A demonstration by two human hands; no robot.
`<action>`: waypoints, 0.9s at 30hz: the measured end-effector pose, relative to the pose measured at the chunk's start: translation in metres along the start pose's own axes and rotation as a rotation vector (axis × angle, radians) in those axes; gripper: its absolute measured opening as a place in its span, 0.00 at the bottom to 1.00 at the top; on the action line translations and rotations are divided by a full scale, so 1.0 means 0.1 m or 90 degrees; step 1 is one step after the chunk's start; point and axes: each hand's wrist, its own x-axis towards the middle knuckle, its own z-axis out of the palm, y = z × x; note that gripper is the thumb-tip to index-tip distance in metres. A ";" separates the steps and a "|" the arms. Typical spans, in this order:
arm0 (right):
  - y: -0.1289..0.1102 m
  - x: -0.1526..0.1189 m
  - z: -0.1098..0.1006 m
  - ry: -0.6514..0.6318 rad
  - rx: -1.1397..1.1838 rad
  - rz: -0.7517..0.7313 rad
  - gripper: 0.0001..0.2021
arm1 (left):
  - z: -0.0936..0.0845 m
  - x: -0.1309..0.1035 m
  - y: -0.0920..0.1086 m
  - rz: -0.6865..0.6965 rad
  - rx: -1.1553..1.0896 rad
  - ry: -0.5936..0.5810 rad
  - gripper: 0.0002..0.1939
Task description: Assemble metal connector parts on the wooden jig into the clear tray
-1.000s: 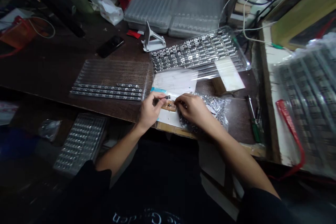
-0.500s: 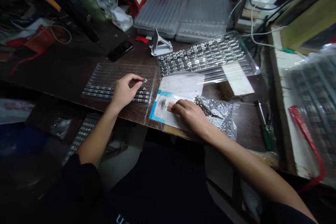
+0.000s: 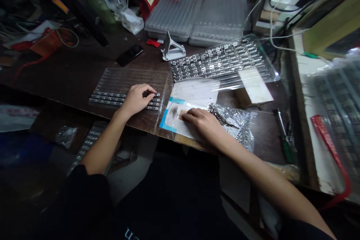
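My left hand (image 3: 138,99) is over the right end of a clear ribbed plastic tray (image 3: 123,77). Its thumb and forefinger pinch a small shiny metal part (image 3: 157,94) at the end of a row. Several front grooves of the tray hold rows of such metal parts (image 3: 107,99); the grooves behind show none. My right hand (image 3: 204,123) rests on a white board (image 3: 171,120) edged with blue tape. Its closed fingertips touch a small tan block (image 3: 181,114), and what they hold, if anything, is hidden. Beside it lies an open plastic bag of small metal parts (image 3: 244,123).
Behind the board, a second clear tray full of metal parts (image 3: 216,60) lies at an angle. A white-topped block (image 3: 255,84) overlaps its front. Farther back are stacked clear trays (image 3: 171,11), a white stand (image 3: 173,48) and a phone (image 3: 131,54). A green-handled screwdriver (image 3: 285,138) lies right.
My left hand has lowered the small metal part from above the tray into line with a row. The right hand's fingers have shifted slightly at the tan block.
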 end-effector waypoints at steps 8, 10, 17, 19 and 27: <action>0.26 -0.18 -0.23 0.033 0.019 0.067 0.09 | 0.01 0.03 0.01 0.013 0.099 -0.023 0.11; 0.29 -0.22 -0.27 0.001 0.001 0.088 0.08 | -0.02 0.07 0.06 0.020 0.115 -0.014 0.11; 0.26 -0.23 -0.27 -0.055 -0.005 0.082 0.07 | 0.15 0.48 0.62 0.117 0.036 -0.030 0.08; 0.27 -0.23 -0.27 -0.052 0.025 0.085 0.07 | 0.29 0.66 0.86 0.160 0.010 -0.033 0.08; 0.40 -0.24 -0.26 0.000 0.159 0.075 0.08 | 0.89 1.29 1.29 0.157 0.031 0.040 0.04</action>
